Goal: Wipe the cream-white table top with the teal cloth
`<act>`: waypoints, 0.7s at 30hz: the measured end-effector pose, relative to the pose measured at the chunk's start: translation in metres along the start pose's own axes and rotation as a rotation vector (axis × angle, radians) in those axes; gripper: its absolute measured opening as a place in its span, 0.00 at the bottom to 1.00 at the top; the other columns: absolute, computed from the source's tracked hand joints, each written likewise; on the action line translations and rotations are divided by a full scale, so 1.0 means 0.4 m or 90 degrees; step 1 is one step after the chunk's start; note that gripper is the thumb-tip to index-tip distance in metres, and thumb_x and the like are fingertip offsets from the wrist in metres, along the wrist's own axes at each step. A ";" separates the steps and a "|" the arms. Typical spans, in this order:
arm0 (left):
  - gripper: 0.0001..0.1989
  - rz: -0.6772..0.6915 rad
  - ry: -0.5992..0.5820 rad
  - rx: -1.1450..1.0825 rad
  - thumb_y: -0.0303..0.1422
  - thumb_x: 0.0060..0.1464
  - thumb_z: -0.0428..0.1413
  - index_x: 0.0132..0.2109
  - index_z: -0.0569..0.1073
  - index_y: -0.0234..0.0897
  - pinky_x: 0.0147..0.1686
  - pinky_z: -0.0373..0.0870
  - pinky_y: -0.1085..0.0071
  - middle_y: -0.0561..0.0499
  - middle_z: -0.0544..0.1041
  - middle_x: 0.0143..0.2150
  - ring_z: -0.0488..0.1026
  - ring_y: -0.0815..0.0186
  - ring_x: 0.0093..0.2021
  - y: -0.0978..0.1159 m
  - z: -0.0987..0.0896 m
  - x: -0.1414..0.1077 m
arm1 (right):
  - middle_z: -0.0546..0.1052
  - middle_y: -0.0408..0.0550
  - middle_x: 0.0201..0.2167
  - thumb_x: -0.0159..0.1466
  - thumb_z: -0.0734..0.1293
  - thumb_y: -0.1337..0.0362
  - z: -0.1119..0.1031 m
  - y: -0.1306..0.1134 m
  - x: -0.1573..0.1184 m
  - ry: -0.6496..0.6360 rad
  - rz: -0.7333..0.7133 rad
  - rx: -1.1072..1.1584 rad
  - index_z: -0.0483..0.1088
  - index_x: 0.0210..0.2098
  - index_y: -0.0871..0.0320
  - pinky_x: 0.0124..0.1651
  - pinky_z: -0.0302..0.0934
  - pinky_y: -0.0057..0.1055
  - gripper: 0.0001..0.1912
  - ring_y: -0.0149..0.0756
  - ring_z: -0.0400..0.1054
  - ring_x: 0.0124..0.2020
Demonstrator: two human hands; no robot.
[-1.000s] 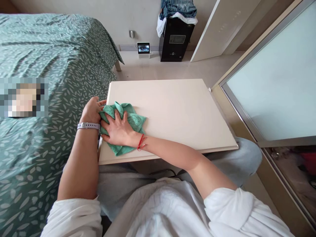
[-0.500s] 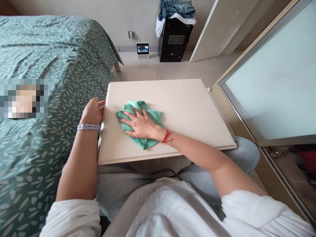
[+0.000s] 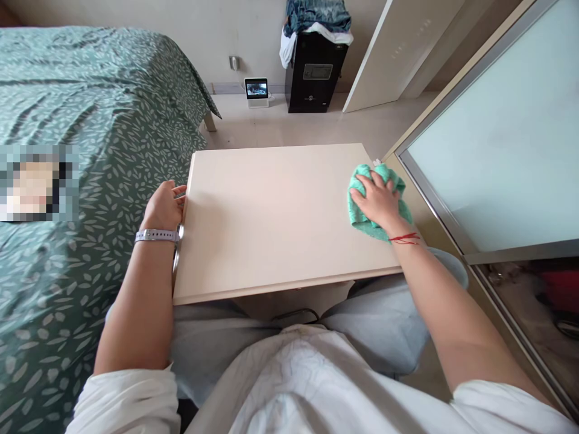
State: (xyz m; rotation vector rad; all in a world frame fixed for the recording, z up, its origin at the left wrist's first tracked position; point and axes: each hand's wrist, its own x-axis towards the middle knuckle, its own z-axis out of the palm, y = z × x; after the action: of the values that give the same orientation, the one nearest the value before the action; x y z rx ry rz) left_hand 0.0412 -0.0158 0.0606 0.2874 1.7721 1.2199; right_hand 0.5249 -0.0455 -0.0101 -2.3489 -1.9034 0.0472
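Checking the surroundings first, I have a bed (image 3: pixel 90 120) under a green leaf-print cover crowding the left side, and a frosted glass door (image 3: pixel 493 138) in a metal frame running close along the right. Farther ahead on the floor stand a black cabinet (image 3: pixel 314 75) with denim clothes (image 3: pixel 316 15) piled on top, a small screen (image 3: pixel 256 91) just beside it, and a white door (image 3: pixel 393 54) beyond. One patch on the bed is pixelated and too blurred to read.

A cream table (image 3: pixel 271 223) spans the view above grey trousers (image 3: pixel 380 325). A green microfibre cloth (image 3: pixel 359 211), crumpled into a loose wad, sits near the table's far right corner. My right hand (image 3: pixel 377 202), with a red string (image 3: pixel 404 239) at the wrist, has its grip closed on the cloth, fingers spread over the top. My left hand (image 3: pixel 163 208), with a pale wristband (image 3: pixel 156 235), is curled at the table's left edge, and I cannot tell whether that grip clamps it.

I count two hands, one cloth, one table, one bed, one cabinet and one screen.
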 end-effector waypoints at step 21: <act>0.18 -0.042 -0.022 0.025 0.33 0.89 0.43 0.65 0.77 0.33 0.16 0.55 0.72 0.56 0.71 0.25 0.62 0.62 0.15 0.023 0.004 -0.057 | 0.66 0.80 0.93 0.87 0.62 0.54 -0.004 -0.452 -0.200 -0.051 -0.151 0.093 0.73 0.90 0.62 0.80 0.58 0.98 0.39 0.94 0.58 0.89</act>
State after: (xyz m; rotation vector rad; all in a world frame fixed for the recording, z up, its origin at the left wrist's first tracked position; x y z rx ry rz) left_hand 0.0519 -0.0251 0.0808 0.2702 1.7632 1.1284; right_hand 0.3324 -0.0868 0.0074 -2.0437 -2.1231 0.2529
